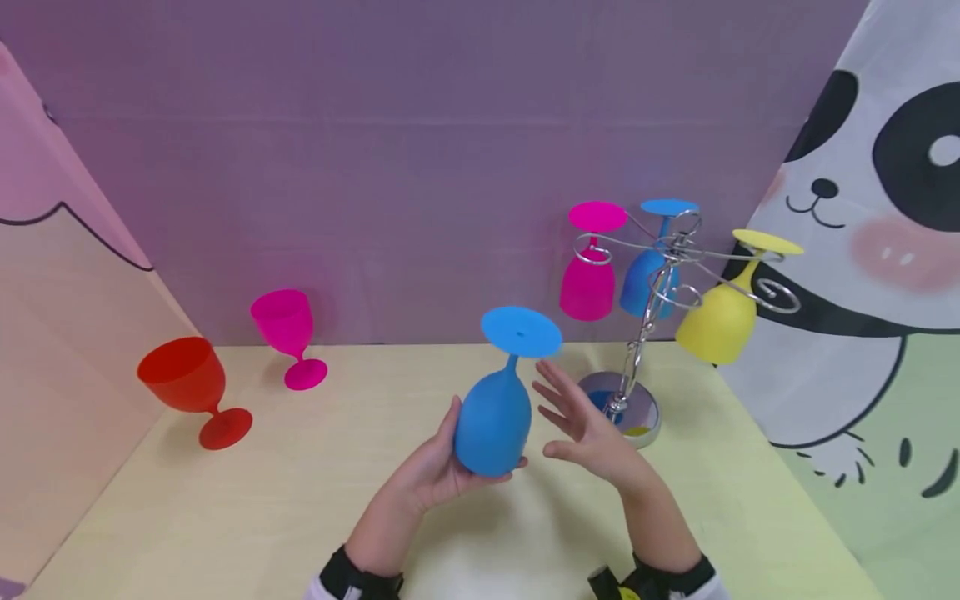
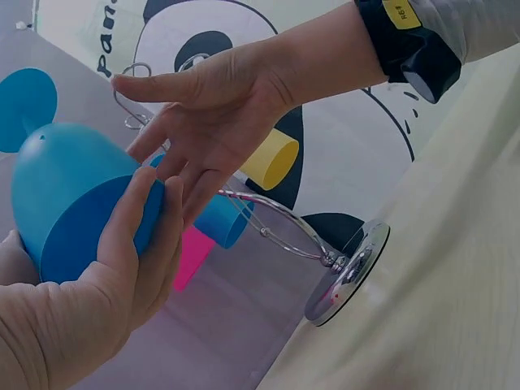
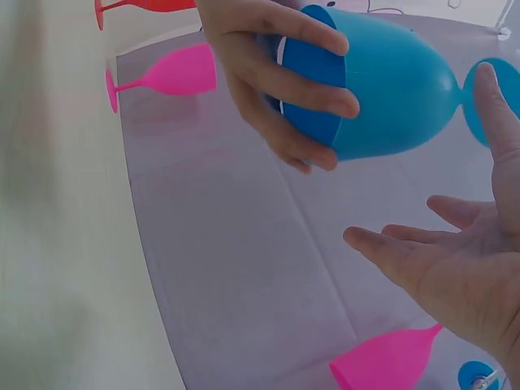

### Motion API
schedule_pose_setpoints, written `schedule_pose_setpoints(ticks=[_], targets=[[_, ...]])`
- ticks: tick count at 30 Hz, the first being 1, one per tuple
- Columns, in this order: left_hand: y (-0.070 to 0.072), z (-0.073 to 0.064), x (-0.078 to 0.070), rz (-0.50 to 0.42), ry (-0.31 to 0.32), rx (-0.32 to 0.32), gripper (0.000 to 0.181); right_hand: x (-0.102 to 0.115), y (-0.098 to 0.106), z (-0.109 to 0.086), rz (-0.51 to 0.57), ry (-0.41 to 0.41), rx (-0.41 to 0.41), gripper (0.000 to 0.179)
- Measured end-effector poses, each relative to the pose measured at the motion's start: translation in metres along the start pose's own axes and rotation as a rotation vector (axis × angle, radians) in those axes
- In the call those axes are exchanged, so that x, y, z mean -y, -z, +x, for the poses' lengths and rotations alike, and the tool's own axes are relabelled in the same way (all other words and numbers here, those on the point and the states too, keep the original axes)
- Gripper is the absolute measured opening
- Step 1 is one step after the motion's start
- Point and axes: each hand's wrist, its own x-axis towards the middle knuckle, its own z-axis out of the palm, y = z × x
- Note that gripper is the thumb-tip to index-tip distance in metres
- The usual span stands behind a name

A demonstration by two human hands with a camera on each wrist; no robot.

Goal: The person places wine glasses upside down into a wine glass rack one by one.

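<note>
Upside down above the table, a blue goblet (image 1: pixel 492 421) is gripped around its bowl near the rim by my left hand (image 1: pixel 442 471). Its round foot points up, and the open mouth shows in the left wrist view. My right hand (image 1: pixel 588 429) is beside the goblet's stem, fingers spread and holding nothing; it looks apart from the goblet. Behind that hand stands a chrome stemware rack (image 1: pixel 633 358) with curled wire arms. From it hang a pink goblet (image 1: pixel 587 287), another blue goblet (image 1: pixel 641 279) and a yellow goblet (image 1: pixel 716 325), all upside down.
On the table's left side a red goblet (image 1: pixel 183 375) and a pink goblet (image 1: pixel 285 323) stand upright. A purple backdrop (image 1: pixel 375 167) rises behind the table (image 1: pixel 277 517). A panda-print panel (image 1: pixel 832 383) borders the right side.
</note>
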Motion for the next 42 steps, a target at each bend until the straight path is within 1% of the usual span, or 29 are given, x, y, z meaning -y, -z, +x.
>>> schedule_pose_setpoints(ticks=[6, 10, 16, 22, 30, 42], targets=[[-0.001, -0.001, 0.003, -0.010, 0.025, 0.001, 0.094, 0.004, -0.010, 0.001, -0.014, -0.004, -0.007, 0.094], [-0.002, 0.000, 0.005, 0.014, 0.028, 0.009, 0.094, 0.007, -0.016, 0.001, -0.039, -0.010, -0.003, 0.096], [-0.003, 0.002, 0.007, 0.042, 0.029, 0.042, 0.091, 0.012, -0.021, 0.000, -0.093, -0.065, -0.032, 0.096], [-0.003, 0.001, 0.007, 0.068, 0.022, 0.055, 0.092, 0.014, -0.024, 0.000, -0.110, -0.109, -0.057, 0.098], [-0.005, 0.003, 0.010, 0.092, 0.031, 0.073, 0.093, 0.017, -0.028, 0.003, -0.129, -0.067, -0.031, 0.094], [-0.005, 0.004, 0.012, 0.083, 0.046, 0.085, 0.095, 0.021, -0.031, 0.002, -0.153, -0.095, -0.051, 0.091]])
